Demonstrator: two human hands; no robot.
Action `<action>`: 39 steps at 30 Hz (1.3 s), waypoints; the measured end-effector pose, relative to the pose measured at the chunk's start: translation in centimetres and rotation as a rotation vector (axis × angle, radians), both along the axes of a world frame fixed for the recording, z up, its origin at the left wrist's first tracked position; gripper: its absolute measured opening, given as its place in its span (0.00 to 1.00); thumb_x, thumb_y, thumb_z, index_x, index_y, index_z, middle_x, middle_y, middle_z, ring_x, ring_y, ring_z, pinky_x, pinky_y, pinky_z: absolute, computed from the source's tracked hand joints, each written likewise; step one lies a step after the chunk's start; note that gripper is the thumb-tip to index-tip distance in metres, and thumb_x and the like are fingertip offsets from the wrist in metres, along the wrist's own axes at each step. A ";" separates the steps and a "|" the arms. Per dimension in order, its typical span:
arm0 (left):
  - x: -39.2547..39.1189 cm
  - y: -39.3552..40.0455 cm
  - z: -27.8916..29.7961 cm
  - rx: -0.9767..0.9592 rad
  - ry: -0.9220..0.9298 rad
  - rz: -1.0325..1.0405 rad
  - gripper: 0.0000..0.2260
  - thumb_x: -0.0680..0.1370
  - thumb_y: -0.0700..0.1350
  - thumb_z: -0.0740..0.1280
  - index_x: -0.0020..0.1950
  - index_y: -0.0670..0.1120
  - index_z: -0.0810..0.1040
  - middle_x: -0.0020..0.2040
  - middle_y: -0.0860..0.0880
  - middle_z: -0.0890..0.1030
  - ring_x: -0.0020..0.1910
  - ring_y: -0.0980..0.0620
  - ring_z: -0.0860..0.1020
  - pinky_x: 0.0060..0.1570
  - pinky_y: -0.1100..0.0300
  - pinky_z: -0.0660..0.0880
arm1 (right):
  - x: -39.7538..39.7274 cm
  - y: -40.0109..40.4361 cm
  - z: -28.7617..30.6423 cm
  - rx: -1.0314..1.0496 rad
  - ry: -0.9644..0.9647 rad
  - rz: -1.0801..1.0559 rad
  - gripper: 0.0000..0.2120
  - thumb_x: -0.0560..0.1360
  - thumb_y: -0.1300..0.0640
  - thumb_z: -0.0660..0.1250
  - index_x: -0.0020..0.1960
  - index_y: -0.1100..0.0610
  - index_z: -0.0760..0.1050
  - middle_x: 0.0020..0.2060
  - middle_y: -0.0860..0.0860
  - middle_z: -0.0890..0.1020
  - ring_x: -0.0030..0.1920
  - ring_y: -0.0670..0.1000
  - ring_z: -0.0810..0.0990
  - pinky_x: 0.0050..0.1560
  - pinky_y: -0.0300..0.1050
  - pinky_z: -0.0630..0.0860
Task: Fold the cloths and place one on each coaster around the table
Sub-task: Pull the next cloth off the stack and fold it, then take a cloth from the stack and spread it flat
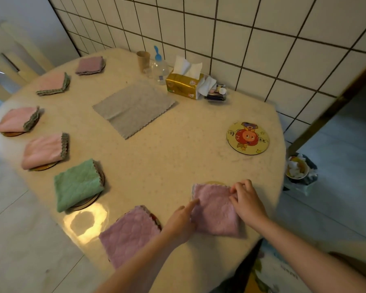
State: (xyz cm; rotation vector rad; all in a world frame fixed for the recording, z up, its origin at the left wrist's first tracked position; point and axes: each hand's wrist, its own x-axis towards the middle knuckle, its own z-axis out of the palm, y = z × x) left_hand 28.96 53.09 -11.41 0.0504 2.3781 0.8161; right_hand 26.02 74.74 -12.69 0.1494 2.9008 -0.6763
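Note:
A folded pink cloth [215,210] lies on a coaster [216,183] near the table's front right edge; only the coaster's far rim shows. My left hand [183,219] touches the cloth's left edge with its forefinger stretched out. My right hand [248,203] rests on the cloth's right side, fingers curled at its edge. One bare cartoon coaster [248,137] sits at the right. A grey cloth [134,107] lies unfolded in the middle. Several folded cloths sit on coasters around the left: mauve [129,234], green [77,185], pink [44,151], pink [17,119], pink [52,83], mauve [90,65].
At the back by the tiled wall stand a gold tissue pack [184,85], a clear bottle with a blue cap [160,69], a brown cup [143,60] and a small box of oddments [217,94]. A waste bin [300,171] stands on the floor to the right; a chair [11,60] at far left.

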 end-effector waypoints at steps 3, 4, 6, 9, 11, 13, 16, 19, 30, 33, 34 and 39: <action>-0.6 0.0 0.2 -0.044 -0.023 -0.056 0.31 0.76 0.44 0.62 0.76 0.57 0.55 0.62 0.45 0.72 0.58 0.45 0.74 0.53 0.59 0.71 | -0.8 0.4 0.9 0.080 -0.052 0.023 0.04 0.75 0.53 0.65 0.49 0.52 0.72 0.57 0.49 0.67 0.52 0.48 0.71 0.47 0.43 0.75; -1.0 -0.3 0.5 -0.048 -0.028 -0.063 0.30 0.76 0.45 0.63 0.76 0.57 0.55 0.63 0.45 0.71 0.58 0.44 0.74 0.55 0.58 0.71 | -1.4 0.3 1.3 0.100 -0.048 0.037 0.04 0.75 0.55 0.64 0.50 0.53 0.72 0.58 0.49 0.67 0.53 0.49 0.70 0.47 0.42 0.73; -2.3 -1.3 1.2 -0.052 -0.012 -0.052 0.30 0.76 0.45 0.64 0.76 0.54 0.56 0.64 0.45 0.72 0.60 0.44 0.74 0.57 0.57 0.71 | -3.1 -0.5 2.4 0.102 -0.033 0.078 0.06 0.75 0.57 0.64 0.51 0.53 0.73 0.58 0.49 0.68 0.54 0.49 0.69 0.47 0.40 0.71; -5.3 -4.5 2.7 -0.080 0.041 -0.020 0.30 0.75 0.44 0.66 0.75 0.50 0.60 0.62 0.46 0.74 0.60 0.46 0.74 0.56 0.58 0.72 | -6.2 -2.9 3.7 0.041 -0.019 0.135 0.08 0.75 0.60 0.61 0.53 0.54 0.72 0.56 0.50 0.72 0.54 0.49 0.70 0.49 0.42 0.72; -7.8 -7.5 3.5 -0.107 0.064 0.014 0.27 0.76 0.44 0.66 0.73 0.48 0.62 0.61 0.46 0.74 0.58 0.47 0.75 0.53 0.58 0.72 | -8.3 -5.3 4.4 -0.010 -0.005 0.185 0.08 0.75 0.61 0.60 0.53 0.54 0.73 0.55 0.49 0.74 0.54 0.49 0.72 0.52 0.44 0.73; -10.6 -11.2 4.2 -0.146 0.086 0.047 0.24 0.77 0.44 0.66 0.72 0.47 0.65 0.61 0.46 0.74 0.57 0.47 0.75 0.52 0.58 0.72 | -10.7 -8.2 4.6 -0.042 0.002 0.227 0.08 0.75 0.61 0.60 0.53 0.55 0.73 0.54 0.49 0.75 0.54 0.49 0.73 0.54 0.45 0.73; -14.8 -16.8 4.3 -0.215 0.148 0.043 0.20 0.77 0.43 0.65 0.69 0.46 0.68 0.62 0.45 0.74 0.57 0.45 0.75 0.53 0.56 0.73 | -14.0 -13.0 4.9 -0.074 0.007 0.265 0.08 0.76 0.61 0.60 0.53 0.55 0.73 0.53 0.50 0.76 0.54 0.51 0.73 0.55 0.46 0.72; -19.4 -22.4 3.9 -0.288 0.210 0.021 0.18 0.77 0.43 0.65 0.67 0.47 0.71 0.62 0.46 0.72 0.59 0.45 0.74 0.55 0.54 0.73 | -17.2 -18.4 4.7 -0.096 -0.001 0.296 0.07 0.77 0.58 0.60 0.52 0.56 0.73 0.53 0.50 0.76 0.54 0.52 0.73 0.55 0.47 0.72; -32.4 -34.2 0.5 -0.407 0.385 -0.261 0.32 0.74 0.35 0.58 0.77 0.50 0.56 0.78 0.52 0.55 0.76 0.48 0.52 0.70 0.52 0.61 | -26.4 -35.3 1.7 0.000 -0.097 0.294 0.13 0.78 0.51 0.60 0.58 0.58 0.71 0.57 0.54 0.73 0.58 0.57 0.72 0.53 0.51 0.73; -34.3 -34.9 -0.3 -0.419 0.426 -0.337 0.33 0.75 0.35 0.56 0.78 0.51 0.51 0.79 0.52 0.51 0.77 0.48 0.49 0.71 0.53 0.60 | -27.2 -37.0 0.7 0.151 -0.116 0.311 0.15 0.77 0.50 0.62 0.58 0.58 0.69 0.58 0.56 0.72 0.59 0.58 0.71 0.52 0.52 0.73; -35.0 -34.9 -0.5 -0.409 0.439 -0.373 0.33 0.75 0.35 0.57 0.78 0.50 0.51 0.79 0.52 0.51 0.77 0.48 0.49 0.71 0.53 0.59 | -27.4 -37.3 0.4 0.209 -0.098 0.326 0.15 0.76 0.50 0.63 0.58 0.58 0.69 0.57 0.56 0.72 0.59 0.59 0.71 0.51 0.52 0.73; -37.2 -35.5 -1.5 -0.366 0.433 -0.507 0.29 0.76 0.38 0.59 0.76 0.51 0.58 0.77 0.52 0.56 0.76 0.49 0.52 0.72 0.53 0.60 | -28.1 -37.7 0.2 0.319 -0.007 0.379 0.11 0.74 0.67 0.59 0.55 0.60 0.68 0.52 0.56 0.73 0.51 0.60 0.75 0.38 0.52 0.67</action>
